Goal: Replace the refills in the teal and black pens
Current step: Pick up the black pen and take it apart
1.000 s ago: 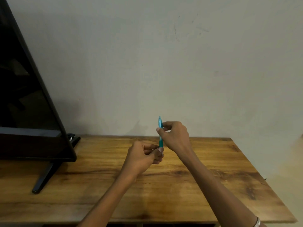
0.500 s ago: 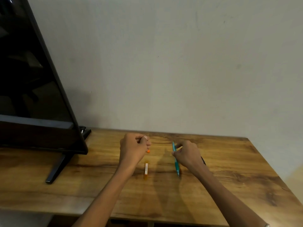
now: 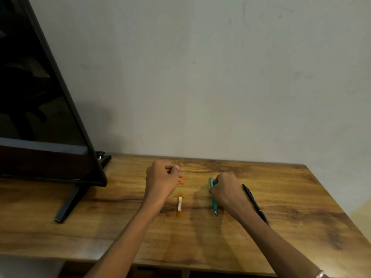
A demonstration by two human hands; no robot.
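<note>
A person's two bare forearms are reaching over a wooden worktop (image 3: 281, 197) that is standing against a pale wall (image 3: 200, 77). The right hand (image 3: 226, 190) is lying low on the surface, its fingers (image 3: 215, 182) curling round the upper part of a teal pen (image 3: 214, 205), whose tip is pointing toward the near edge. A black pen (image 3: 253, 200) is lying just right of that hand, partly hidden by the wrist. The left hand (image 3: 161, 178) is hovering with fingers curled, thumb against forefinger; whether it is pinching anything cannot be told. A small orange cap (image 3: 182, 182) is sitting just beside it. An orange refill tube (image 3: 179, 204) with a white label is lying between the hands. A dark television (image 3: 40, 97) on a black stand is occupying the left.
</note>
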